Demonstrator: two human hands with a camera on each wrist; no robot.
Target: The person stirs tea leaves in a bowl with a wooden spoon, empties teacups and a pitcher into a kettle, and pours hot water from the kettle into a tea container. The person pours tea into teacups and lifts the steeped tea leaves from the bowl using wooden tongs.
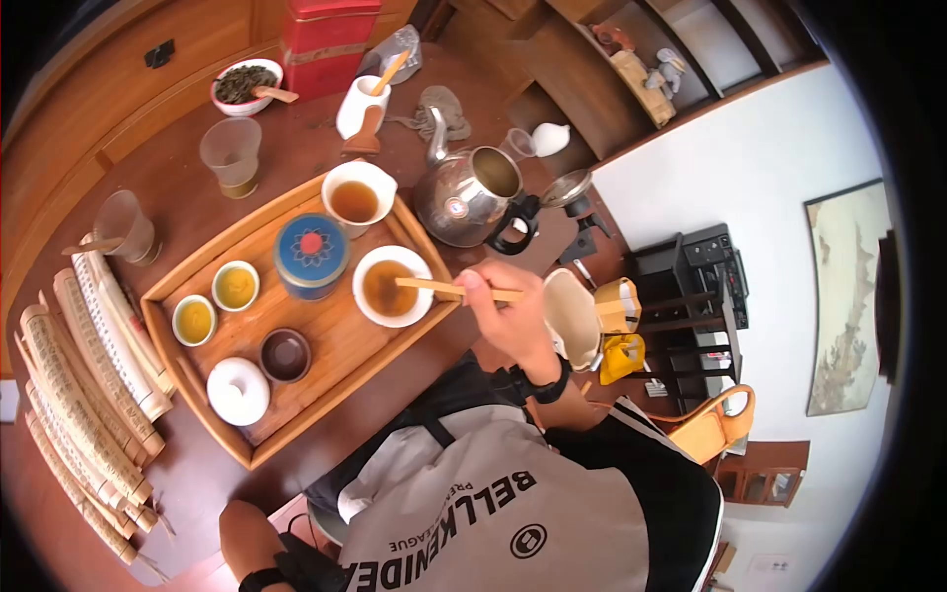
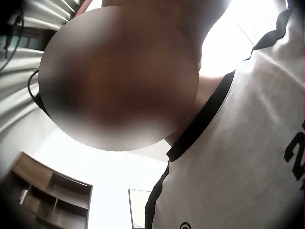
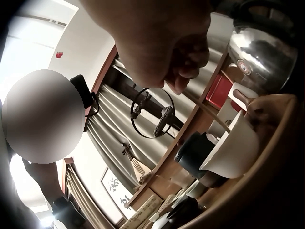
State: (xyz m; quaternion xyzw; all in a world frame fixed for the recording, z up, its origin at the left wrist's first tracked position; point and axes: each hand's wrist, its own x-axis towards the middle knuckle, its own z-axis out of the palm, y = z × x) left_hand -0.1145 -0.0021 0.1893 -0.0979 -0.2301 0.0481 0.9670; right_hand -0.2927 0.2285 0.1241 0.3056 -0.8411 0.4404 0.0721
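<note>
My right hand (image 1: 511, 314) pinches a thin wooden stick (image 1: 422, 284), its far end in a white cup (image 1: 422, 312) of amber liquid. In the right wrist view the right hand (image 3: 157, 47) is above the stick (image 3: 209, 112), which slants down to the white cup (image 3: 233, 150). A blue round tin (image 1: 308, 259) stands beside the cup on the wooden tray (image 1: 350, 380). Skin of my left limb (image 1: 247, 541), with a black band, shows at the table's near edge; its fingers cannot be made out. The left wrist view shows mainly the shirt (image 2: 238, 143).
Tray: white pouring cup (image 1: 353, 200), two small yellow-filled cups (image 1: 236, 286), dark cup (image 1: 285, 355), white lidded item (image 1: 238, 392). Around it: steel kettle (image 1: 459, 207), clear cups (image 1: 232, 156), leaf bowl (image 1: 246, 86), white holder (image 1: 361, 109), red box (image 1: 327, 44), bamboo scrolls (image 1: 89, 395).
</note>
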